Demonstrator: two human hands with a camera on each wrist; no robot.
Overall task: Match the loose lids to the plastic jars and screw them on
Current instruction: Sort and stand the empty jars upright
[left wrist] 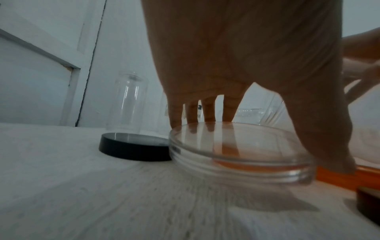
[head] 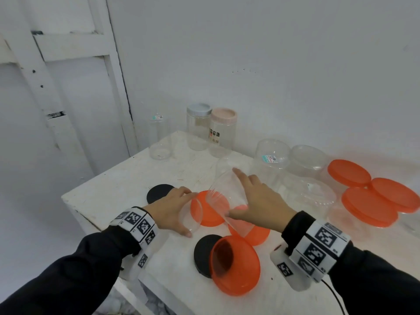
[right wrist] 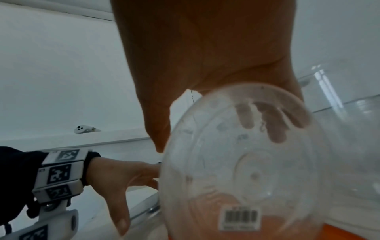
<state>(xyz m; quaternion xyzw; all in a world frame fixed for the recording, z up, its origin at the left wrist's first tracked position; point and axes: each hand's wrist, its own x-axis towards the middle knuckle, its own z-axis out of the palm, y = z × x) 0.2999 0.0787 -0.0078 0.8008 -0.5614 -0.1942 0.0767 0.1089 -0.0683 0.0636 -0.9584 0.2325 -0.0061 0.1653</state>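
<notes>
clear jar [head: 223, 196] blurred in right hand [head: 261, 201]; left hand [head: 172, 205] grips clear lid [left wrist: 240, 151].

White table [head: 127, 178] against white walls [head: 272, 53]

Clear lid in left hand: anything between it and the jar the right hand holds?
Nothing visible. The left hand grips the clear lid beside the jar in the right hand; orange lids lie underneath, not between.
</notes>
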